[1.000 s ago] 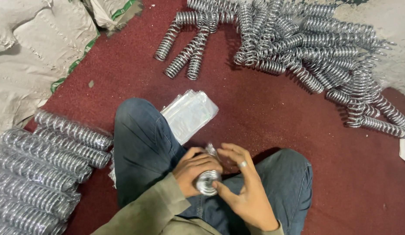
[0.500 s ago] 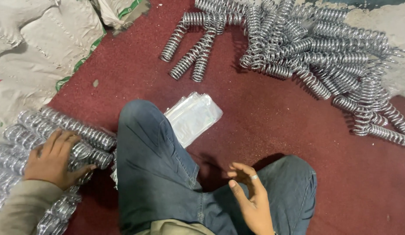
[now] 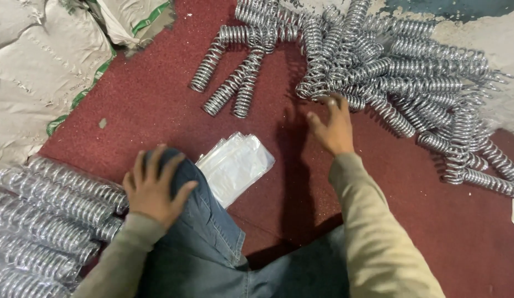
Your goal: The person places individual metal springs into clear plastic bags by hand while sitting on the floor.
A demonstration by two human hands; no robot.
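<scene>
The right hand (image 3: 331, 128) reaches out toward one o'clock, fingers spread and empty, the fingertips touching the near edge of the heap of bare metal coil springs (image 3: 400, 83). It pinches nothing; whether a finger has hooked a coil cannot be told. The heap spreads from twelve o'clock round to three o'clock over the dark red floor mat (image 3: 157, 110), the springs tangled and lying at many angles. A few loose springs (image 3: 235, 83) lie apart from the heap at eleven o'clock, side by side and slanting.

The left hand (image 3: 153, 187) lies flat, fingers splayed, palm down on the person's left knee (image 3: 199, 221), which is clad in blue denim. It holds nothing.

Just beside that hand, at nine o'clock, lies a row of springs wrapped in clear plastic (image 3: 47, 221), stacked parallel and running down toward seven o'clock. Between the knee and the right arm, near the middle, a flat stack of clear plastic bags (image 3: 235, 165) lies on the mat, partly tucked under the knee. Both sleeves (image 3: 373, 232) are of a drab olive cloth.

At ten o'clock, beyond the mat's edge, pale woven sacks (image 3: 41, 72) with green trim lie crumpled. At two o'clock a patch of bare pale floor (image 3: 505, 44) shows behind the heap.
</scene>
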